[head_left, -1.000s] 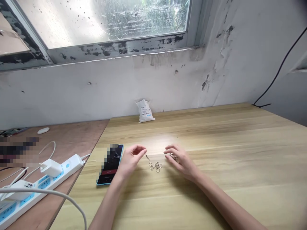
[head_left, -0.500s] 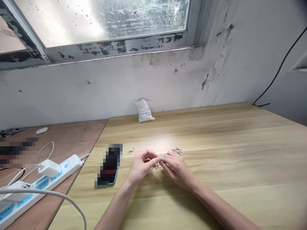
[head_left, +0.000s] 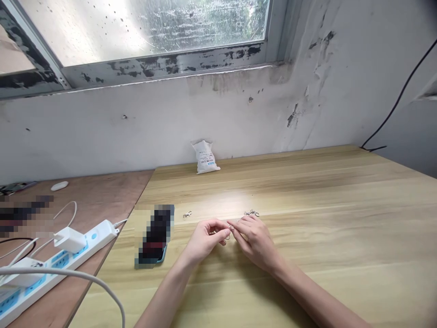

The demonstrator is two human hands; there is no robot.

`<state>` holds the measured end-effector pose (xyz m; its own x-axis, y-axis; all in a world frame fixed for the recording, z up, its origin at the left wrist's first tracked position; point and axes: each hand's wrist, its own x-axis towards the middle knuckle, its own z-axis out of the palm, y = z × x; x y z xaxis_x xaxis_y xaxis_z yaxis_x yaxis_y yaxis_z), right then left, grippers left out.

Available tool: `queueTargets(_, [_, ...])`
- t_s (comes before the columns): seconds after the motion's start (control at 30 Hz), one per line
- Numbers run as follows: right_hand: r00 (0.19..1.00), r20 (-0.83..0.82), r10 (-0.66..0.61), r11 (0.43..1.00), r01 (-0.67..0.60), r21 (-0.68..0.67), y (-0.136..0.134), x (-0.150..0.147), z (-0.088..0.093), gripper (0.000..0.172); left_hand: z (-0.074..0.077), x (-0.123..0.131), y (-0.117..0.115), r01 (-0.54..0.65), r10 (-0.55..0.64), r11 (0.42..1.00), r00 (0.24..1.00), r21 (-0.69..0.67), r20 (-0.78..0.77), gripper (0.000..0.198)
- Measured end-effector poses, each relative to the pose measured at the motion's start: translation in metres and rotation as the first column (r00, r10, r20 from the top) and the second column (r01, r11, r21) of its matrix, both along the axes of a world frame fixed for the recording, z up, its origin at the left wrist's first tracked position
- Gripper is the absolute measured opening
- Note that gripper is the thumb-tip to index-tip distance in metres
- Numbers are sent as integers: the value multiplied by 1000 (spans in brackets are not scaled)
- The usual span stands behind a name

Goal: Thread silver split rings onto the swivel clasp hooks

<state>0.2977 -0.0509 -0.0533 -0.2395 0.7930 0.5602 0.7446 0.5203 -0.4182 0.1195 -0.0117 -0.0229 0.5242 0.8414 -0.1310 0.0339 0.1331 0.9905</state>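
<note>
My left hand (head_left: 204, 239) and my right hand (head_left: 254, 239) meet fingertip to fingertip over the light wooden table (head_left: 307, 255). Both pinch at a small metal ring (head_left: 227, 235) between them; most of the loose rings are hidden under my fingers. A small metal clasp (head_left: 187, 214) lies alone to the left of my hands. A little cluster of clasps (head_left: 251, 212) lies just beyond my right hand.
A phone (head_left: 155, 234) lies left of my left hand. A white and blue power strip (head_left: 51, 264) with plugged chargers and cables sits on the brown table at left. A small white bag (head_left: 205, 157) leans on the wall under the window.
My left hand has set a clasp down on the left and moved right. My right hand left the clasp cluster and came to the rings. Both hands now pinch together at a ring.
</note>
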Motion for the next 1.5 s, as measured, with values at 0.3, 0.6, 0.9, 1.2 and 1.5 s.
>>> queueTargets(0.3, [987, 158, 10, 1000, -11, 3, -2, -5, 3, 25, 0, 2, -1, -13, 15, 999, 998, 48, -53, 29])
queueTargets(0.6, [971, 239, 9, 998, -21, 51, -2, -6, 5, 24, -5, 3, -3, -14, 35, 990, 989, 143, -146, 20])
queueTargets(0.9, [992, 82, 100, 994, -97, -46, 0, 0, 5, 28, 1, -3, -2, -40, 166, 906, 950, 422, -265, 14])
queueTargets(1.2, [753, -658, 30, 760, -445, -474, -4, -5, 19, 43, -1, -4, -6, 42, 374, 590, 871, 807, -319, 11])
queueTargets(1.5, [397, -869, -294, 516, -700, -494, 5, 3, 14, 38, -2, -3, -5, 211, 481, 306, 808, 929, -342, 15])
